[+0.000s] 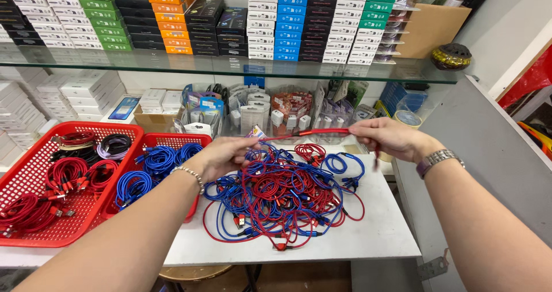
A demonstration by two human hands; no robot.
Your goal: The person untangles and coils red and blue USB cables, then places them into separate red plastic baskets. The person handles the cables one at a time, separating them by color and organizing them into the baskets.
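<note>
Above the tangled pile of red and blue cables (282,197), both hands pinch one red cable (313,132) taut: left hand (221,157) closed on one end, right hand (388,138) gripping the other. Keeping it stretched straight looks wise.

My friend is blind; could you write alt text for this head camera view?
Two hands, left hand and right hand, stretch a red cable above a tangled pile of red and blue cables on a white table; red baskets hold coiled cables.
</note>
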